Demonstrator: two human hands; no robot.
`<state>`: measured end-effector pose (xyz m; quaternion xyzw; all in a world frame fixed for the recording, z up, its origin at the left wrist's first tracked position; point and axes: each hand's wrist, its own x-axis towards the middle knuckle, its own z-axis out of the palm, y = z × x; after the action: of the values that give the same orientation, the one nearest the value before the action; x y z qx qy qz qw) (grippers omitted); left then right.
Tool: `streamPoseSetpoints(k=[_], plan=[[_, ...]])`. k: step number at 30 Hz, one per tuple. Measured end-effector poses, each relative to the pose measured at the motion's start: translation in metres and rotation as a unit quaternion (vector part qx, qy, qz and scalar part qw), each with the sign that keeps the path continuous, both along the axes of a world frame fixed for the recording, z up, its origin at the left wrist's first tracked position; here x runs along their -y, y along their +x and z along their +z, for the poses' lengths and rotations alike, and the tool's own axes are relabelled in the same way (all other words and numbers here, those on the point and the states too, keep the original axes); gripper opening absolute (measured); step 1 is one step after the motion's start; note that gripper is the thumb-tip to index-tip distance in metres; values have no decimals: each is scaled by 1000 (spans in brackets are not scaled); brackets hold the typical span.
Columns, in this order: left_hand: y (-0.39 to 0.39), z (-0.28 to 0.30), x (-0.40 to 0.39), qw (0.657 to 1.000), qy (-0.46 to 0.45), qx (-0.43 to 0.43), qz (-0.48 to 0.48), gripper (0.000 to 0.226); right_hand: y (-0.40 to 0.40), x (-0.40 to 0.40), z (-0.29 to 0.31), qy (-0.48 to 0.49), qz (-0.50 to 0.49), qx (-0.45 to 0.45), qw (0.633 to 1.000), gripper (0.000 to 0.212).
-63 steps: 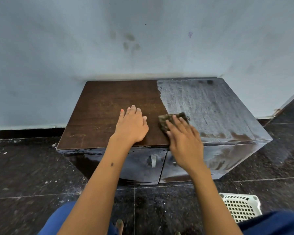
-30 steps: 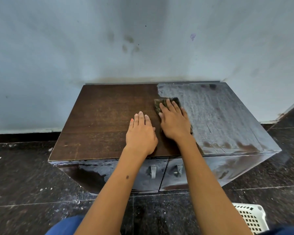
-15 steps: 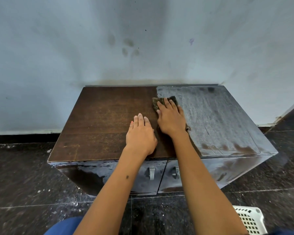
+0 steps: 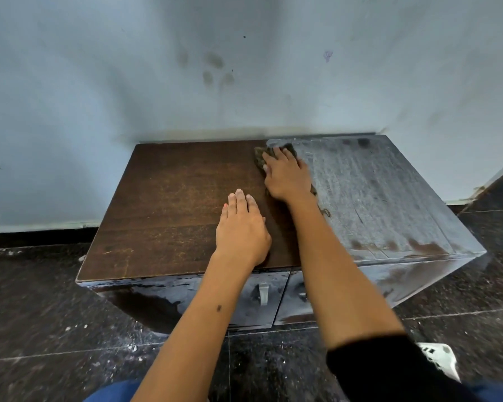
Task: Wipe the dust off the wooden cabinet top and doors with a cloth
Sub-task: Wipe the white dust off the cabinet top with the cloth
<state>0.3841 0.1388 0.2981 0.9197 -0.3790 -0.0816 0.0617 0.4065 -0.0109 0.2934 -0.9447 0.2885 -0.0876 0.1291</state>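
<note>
A low wooden cabinet (image 4: pixel 172 204) stands against the wall. Its top is dark brown on the left half and grey with dust on the right half (image 4: pixel 375 192). My right hand (image 4: pixel 286 177) presses flat on a dark crumpled cloth (image 4: pixel 262 156) near the back edge, right at the line between brown and dusty wood. Most of the cloth is hidden under the hand. My left hand (image 4: pixel 241 227) rests flat on the brown part, nearer the front edge. Two dusty doors (image 4: pixel 244 300) with metal handles face me below.
A pale blue wall (image 4: pixel 244 68) with smudges rises right behind the cabinet. Dark speckled floor tiles (image 4: pixel 41 300) surround it. A white perforated basket (image 4: pixel 440 358) sits on the floor at the lower right, beside my right arm.
My right hand has slid the cloth from the front of the top toward the back edge along the dust line. My left hand stays flat on the brown part.
</note>
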Motion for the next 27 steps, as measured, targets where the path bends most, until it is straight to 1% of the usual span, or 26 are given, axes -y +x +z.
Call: streamPoseSetpoints(k=[2,4,9,11,15,19,22,25,27], plan=[[0,1,1,1000,1,-4,3,56,15,12,1,-4,9,-15,1000,46],[1,0,1,1000,1,-8,3,56,12,10,0,-8,5,-7,1000,46],[2,-3,-3,1000,-12,2,-11,57,-45,-27,-19,-28,-37,70,996,43],[2,-5,-4,1000,-16,10,-13,57,-56,-33,-24,-35,-42,78,995,42],[2,-7,-3,1000,-15,15,-11,56,-15,-11,-10,-7,-39,50,998,42],[0,-6,-2,1000,-12,14,-3,56,40,25,2,1,-16,0,1000,45],[-2,-5,0,1000,-8,8,2,57,65,29,6,-8,-18,-8,1000,43],[-1,-4,1,1000,-4,6,5,58,79,14,5,-48,45,-3,998,41],[-1,-4,1,1000,-4,7,4,58,81,14,5,-47,81,-16,995,45]])
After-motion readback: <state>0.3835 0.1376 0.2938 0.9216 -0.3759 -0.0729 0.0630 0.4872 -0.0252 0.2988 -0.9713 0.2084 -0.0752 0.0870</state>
